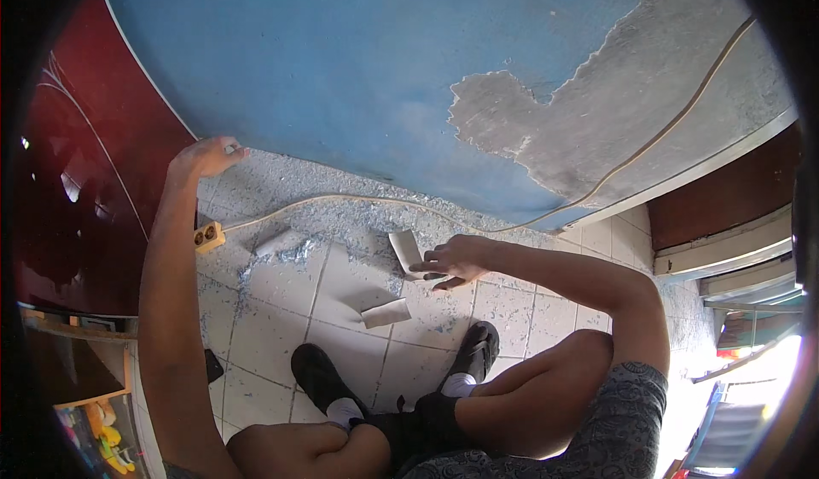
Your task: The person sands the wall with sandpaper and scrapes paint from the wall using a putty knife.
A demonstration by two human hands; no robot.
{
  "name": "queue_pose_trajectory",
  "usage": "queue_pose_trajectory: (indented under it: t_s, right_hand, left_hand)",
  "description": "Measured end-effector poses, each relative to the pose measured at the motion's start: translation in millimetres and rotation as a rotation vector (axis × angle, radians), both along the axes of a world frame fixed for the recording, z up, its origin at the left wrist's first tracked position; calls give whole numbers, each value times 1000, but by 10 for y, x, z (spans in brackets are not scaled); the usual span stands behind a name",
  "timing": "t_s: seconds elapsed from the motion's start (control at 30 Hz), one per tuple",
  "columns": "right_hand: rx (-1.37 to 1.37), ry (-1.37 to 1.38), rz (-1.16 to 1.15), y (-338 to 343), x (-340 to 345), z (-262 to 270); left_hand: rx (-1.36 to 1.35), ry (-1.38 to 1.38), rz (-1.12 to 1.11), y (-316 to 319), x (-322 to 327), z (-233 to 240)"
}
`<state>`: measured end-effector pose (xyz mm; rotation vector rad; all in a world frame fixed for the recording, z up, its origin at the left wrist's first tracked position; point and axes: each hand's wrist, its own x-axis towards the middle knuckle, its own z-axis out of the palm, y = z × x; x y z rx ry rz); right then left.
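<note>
My left hand [214,156] is at the base of the blue wall [320,82], beside the edge of a glossy dark red panel [96,185]. Its fingers are curled, and whether anything is between them cannot be made out. Low over the tiled floor [349,274], my right hand [457,261] has its fingers apart. Its fingertips are at the lower edge of a curled pale sheet [404,252], possibly touching it. A second bent pale sheet [386,313] lies on the tiles nearer my feet. Grey bare plaster [499,111] shows where the blue paint is gone.
Paint flakes and dust [288,248] cover the floor along the wall. A yellow socket block [209,237] lies at left, its cable [358,197] running right and up the wall. My black shoes [323,376] stand close by. A dark object [214,366] lies at left.
</note>
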<state>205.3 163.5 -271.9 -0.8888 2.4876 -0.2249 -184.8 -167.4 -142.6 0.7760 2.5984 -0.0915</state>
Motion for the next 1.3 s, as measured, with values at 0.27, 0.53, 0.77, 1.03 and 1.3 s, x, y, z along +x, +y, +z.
queue_pose_trajectory:
  t_s: [0.27,0.53,0.77,1.03,1.3]
  right_hand:
    - [-1,-22,-114,60,-66,133]
    - [119,70,-118,90,-126,194]
    - [333,11,-150,175,-120,20]
    - [492,-351,-132,173,132,-334]
    - [373,-377,-33,20,223,-475]
  left_hand:
    - [14,-4,7,-6,-77,-85]
    - [-4,-9,-12,29,-68,-79]
    - [9,-10,-36,53,-68,-81]
    - [-33,11,-24,74,13,-30]
    - [-23,-6,-29,100,43,-11]
